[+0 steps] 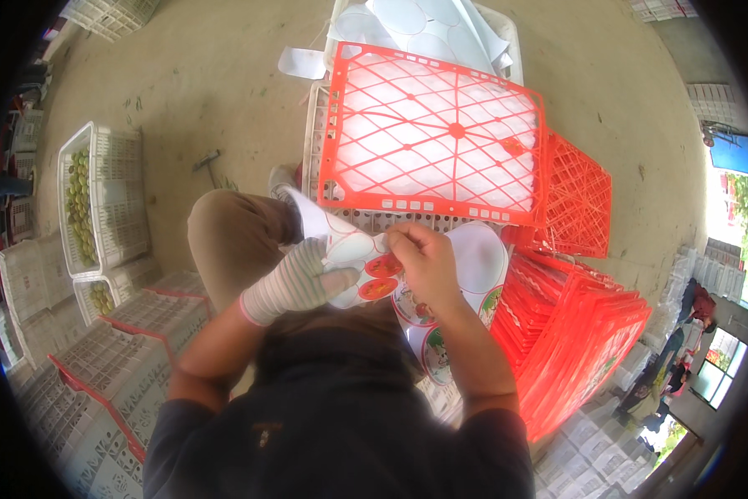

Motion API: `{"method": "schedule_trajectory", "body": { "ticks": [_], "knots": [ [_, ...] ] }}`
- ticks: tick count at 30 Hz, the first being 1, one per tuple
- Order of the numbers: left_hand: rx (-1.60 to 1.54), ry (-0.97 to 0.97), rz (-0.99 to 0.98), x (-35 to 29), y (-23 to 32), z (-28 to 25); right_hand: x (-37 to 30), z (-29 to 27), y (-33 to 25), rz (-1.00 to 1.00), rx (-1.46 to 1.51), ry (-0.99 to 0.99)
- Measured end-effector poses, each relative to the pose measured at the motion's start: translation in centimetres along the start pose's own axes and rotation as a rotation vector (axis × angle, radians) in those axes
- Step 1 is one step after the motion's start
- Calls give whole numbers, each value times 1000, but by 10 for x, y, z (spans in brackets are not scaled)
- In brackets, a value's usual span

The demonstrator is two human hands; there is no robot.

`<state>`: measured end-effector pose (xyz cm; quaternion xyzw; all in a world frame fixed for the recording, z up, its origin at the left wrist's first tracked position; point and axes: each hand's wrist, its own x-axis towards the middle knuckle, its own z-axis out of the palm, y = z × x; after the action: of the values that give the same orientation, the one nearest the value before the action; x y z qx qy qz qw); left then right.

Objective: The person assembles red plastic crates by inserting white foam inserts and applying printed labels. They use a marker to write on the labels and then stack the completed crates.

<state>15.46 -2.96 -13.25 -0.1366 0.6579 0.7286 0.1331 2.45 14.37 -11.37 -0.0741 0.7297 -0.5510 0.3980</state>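
Note:
My left hand (295,279), in a striped knit glove, grips a white sticker sheet (349,249) with red round labels on it. My right hand (424,258), bare, pinches the sheet's upper edge close to the left hand. More round printed stickers (428,333) hang below my right wrist. Just beyond both hands an orange plastic crate lid (440,137) lies flat across a white crate (316,125).
A stack of orange crate lids (574,333) stands at my right. White crates with green fruit (83,200) sit at the left, with other white crates (116,349) near my left elbow. Peeled backing sheets (424,25) fill the far crate. People stand at the far right (690,333).

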Motion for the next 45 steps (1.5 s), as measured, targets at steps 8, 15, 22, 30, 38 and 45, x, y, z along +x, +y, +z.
{"method": "schedule_trajectory", "body": {
  "ticks": [8,15,22,30,38,45],
  "knots": [
    [-585,399,21,-26,-29,-6,76,-12,-4,-216,-268,282],
    [-604,706,-98,-44,-82,3,192,18,-13,-1032,-829,640],
    [-659,827,-114,15,-146,-5,177,29,31,-981,-1186,362],
    [-616,695,-287,110,-261,-46,171,34,35,-827,-1337,252],
    [-70,795,-779,93,-268,-55,151,8,28,-942,-1057,256],
    [536,883,-595,77,-182,-32,83,-34,26,-908,-872,286]
  ]
}}
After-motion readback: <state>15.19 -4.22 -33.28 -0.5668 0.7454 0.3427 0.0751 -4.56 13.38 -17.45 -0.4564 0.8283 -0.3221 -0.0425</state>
